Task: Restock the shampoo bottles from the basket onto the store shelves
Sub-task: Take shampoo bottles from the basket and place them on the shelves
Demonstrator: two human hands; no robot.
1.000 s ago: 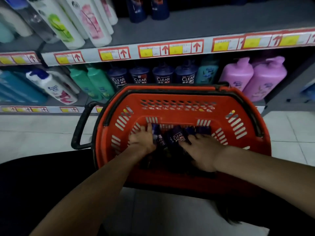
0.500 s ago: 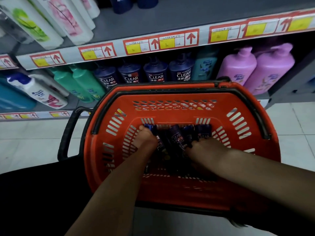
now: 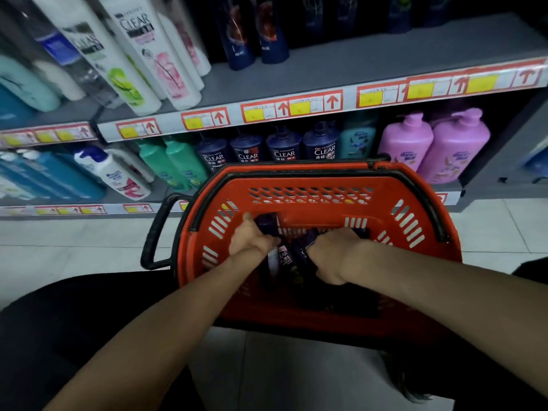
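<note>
Left hand [image 3: 252, 243] clamped on a dark shampoo bottle [image 3: 268, 225] inside the red basket [image 3: 311, 180], long axis aimed toward the far wall. Right hand [image 3: 332, 255] closed over another bottle [image 3: 305, 241] (grip partly hidden). More bottles lying in the basket's bottom. Restocking barely begun, judging by that; matching Clear bottles [image 3: 286, 143] wait on the lower shelf [image 3: 166, 194].
</note>
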